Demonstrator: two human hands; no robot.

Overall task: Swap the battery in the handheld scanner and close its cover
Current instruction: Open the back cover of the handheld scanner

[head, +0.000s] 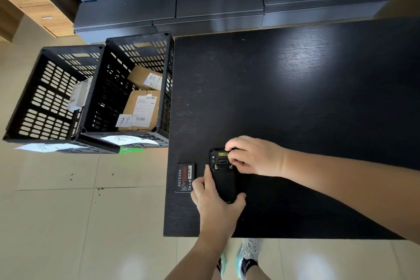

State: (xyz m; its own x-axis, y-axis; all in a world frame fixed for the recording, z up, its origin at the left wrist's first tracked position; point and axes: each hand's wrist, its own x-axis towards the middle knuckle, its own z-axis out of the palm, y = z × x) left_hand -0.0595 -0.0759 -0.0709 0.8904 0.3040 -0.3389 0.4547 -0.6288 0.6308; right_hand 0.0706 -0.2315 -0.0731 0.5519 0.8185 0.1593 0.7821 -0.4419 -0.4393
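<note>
Scanner: we see one black handheld scanner [223,177] lying back-up on the black table [295,109], near its front-left corner; this is our landmark.
Writing on scanner: a small yellow label sits near its far end; we cannot read it.
Battery: one flat black battery [186,177] lies on the table just left of the scanner, apart from it, with a red patch and a column of white characters too small for us to read.
Left hand: our left hand [216,200] wraps the scanner's near end, thumb on its right edge and fingers along its left edge, holding it.
Right hand: our right hand [254,157] is curled over the scanner's far end, fingertips pinched narrow at a small fitting by the yellow label; whether they grip anything there we cannot tell.
Crates: two black perforated crates [91,98] stand on the floor left of the scanner and farther away, side by side.
Boxes: two brown cardboard boxes [142,107] with white barcode shipping labels lie in the crate nearer the scanner; a slip with handwritten characters leans there too.
Papers: two white handwritten sheets [122,140] lie at the crates' near edges.
Room: beige tiled floor [68,211]; dark grey shelving [216,2] beyond the scanner; wooden drawers [34,2] far left.
Shoes: two pale sneakers [247,257] show nearer than the scanner, below the table edge.
</note>
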